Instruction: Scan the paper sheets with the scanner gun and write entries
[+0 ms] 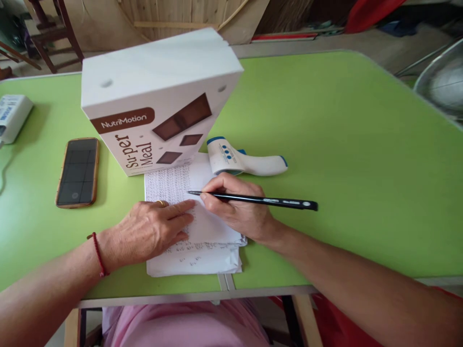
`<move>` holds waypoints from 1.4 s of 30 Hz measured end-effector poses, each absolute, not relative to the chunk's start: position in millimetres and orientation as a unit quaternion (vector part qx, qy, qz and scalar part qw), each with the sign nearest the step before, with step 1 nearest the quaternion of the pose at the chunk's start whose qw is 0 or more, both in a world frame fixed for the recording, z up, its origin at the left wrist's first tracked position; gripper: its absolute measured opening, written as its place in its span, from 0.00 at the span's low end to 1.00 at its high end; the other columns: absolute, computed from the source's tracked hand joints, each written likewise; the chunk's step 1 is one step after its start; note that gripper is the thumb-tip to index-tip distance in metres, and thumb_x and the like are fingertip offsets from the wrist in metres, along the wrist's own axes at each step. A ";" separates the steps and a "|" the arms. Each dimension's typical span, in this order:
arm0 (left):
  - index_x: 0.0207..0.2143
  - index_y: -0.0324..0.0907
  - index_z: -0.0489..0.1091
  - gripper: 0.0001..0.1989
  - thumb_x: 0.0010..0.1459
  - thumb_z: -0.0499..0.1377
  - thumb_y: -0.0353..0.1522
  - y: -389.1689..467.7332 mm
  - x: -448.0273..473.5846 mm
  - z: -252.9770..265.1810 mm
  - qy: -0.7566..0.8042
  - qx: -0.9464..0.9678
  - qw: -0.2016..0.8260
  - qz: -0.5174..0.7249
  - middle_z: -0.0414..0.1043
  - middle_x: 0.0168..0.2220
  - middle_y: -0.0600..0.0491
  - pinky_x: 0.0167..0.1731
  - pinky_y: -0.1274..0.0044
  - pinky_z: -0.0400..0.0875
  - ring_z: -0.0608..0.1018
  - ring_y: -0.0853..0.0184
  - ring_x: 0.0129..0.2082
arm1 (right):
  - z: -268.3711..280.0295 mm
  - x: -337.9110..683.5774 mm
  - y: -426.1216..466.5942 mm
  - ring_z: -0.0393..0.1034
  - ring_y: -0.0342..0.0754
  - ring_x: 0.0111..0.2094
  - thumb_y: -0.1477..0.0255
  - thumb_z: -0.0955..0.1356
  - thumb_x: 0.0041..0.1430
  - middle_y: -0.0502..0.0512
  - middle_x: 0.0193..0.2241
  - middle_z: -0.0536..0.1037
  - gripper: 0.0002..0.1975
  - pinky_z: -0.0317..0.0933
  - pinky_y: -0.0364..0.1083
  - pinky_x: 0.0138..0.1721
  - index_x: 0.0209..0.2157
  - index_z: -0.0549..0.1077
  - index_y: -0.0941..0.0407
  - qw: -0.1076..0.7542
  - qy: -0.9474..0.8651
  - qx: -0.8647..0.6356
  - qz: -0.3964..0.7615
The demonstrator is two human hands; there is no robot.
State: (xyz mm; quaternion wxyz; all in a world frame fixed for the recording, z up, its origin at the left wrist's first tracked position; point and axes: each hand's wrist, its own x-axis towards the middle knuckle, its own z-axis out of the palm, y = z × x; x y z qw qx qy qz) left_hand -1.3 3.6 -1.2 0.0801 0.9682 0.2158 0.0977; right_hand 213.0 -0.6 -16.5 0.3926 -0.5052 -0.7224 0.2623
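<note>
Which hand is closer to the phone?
Left. The left hand rests on the paper, to the right of and below the phone; the right hand, holding the pen, is farther right.

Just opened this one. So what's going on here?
At a green table, a person's right hand holds a black pen, its tip at or just above handwritten papers. The left hand rests on the same papers. A NutriMotion box stands at their far end, with a phone lying to its left and a thermometer gun to its right.
</note>
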 end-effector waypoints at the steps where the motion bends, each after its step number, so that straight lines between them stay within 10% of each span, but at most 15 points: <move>1: 0.44 0.37 0.73 0.14 0.68 0.50 0.33 3.7 -1.3 -1.4 0.216 0.968 0.082 0.097 0.71 0.56 0.43 0.27 0.73 0.77 0.79 0.67 0.28 | -16.7 213.2 -0.7 0.64 0.42 0.19 0.71 0.65 0.55 0.46 0.19 0.72 0.07 0.61 0.44 0.21 0.24 0.66 0.51 0.390 -0.722 -0.509 0.262; 42: 0.45 0.39 0.73 0.13 0.66 0.53 0.35 3.9 -1.8 0.4 0.220 0.972 0.046 0.071 0.70 0.58 0.51 0.26 0.72 0.76 0.79 0.66 0.28 | -19.8 214.3 1.9 0.59 0.38 0.16 0.78 0.65 0.54 0.43 0.17 0.69 0.08 0.55 0.39 0.17 0.24 0.64 0.53 0.425 -0.745 -0.476 0.195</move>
